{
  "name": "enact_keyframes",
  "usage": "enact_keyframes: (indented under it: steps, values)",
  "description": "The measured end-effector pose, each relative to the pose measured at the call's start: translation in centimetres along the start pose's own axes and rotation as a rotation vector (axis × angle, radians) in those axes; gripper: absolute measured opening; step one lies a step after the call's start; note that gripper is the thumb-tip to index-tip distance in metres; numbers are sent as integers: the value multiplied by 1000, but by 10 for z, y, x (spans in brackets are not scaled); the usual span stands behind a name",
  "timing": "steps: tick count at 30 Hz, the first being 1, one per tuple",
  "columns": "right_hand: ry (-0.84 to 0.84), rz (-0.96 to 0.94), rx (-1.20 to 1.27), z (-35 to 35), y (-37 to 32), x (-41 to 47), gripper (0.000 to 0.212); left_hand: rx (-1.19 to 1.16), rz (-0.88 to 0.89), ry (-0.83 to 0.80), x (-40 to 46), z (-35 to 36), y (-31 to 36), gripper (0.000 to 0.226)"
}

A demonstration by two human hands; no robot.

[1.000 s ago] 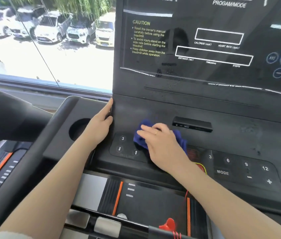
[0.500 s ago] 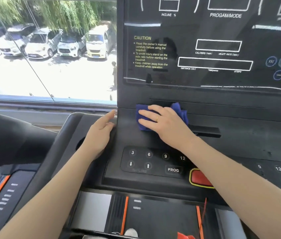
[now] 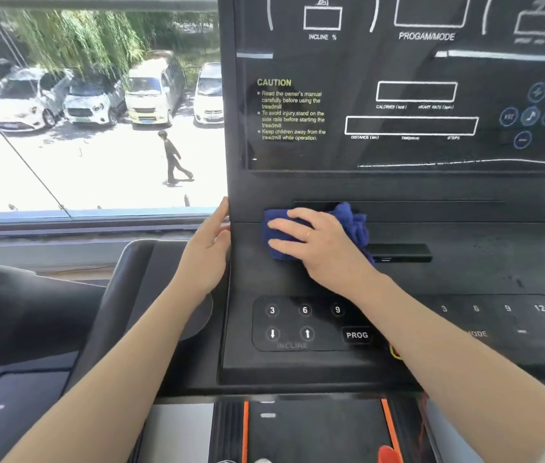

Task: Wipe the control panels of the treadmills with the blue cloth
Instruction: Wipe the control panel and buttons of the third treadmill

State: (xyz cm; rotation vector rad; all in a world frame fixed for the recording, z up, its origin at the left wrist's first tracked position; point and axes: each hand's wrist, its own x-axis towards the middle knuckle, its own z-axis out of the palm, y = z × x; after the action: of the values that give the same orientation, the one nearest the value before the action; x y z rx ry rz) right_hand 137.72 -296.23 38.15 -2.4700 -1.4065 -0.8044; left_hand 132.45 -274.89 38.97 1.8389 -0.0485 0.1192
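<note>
The right hand (image 3: 327,248) presses the blue cloth (image 3: 353,225) flat, fingers straight, against the control panel (image 3: 297,282) near its upper left corner, just under the display; the wipe looks mid-course, the button rows and right side seemingly left. The left hand (image 3: 206,252) rests open-fingered on the panel's left edge; beyond it a window (image 3: 90,128) shows parked cars.

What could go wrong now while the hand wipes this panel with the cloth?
The right hand presses the blue cloth just above the keypad; a downward stroke might press the PROG button or the incline arrows. The bunched cloth edge lies near the small slot and might snag there.
</note>
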Motion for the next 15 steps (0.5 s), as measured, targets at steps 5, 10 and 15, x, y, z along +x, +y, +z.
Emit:
enact_keyframes:
  steps: [5, 10, 15]
  values:
    - [40, 92, -143, -23, 26, -37, 44, 72, 1, -10, 2, -7, -7, 58]
    - [85, 223, -187, -7, 5, -37, 31, 77, 18, -7, 2, -4, -5, 58]
    - [41, -96, -152, 7, -34, 16, 35, 46, -1, 36, 4, 1, 1, 51]
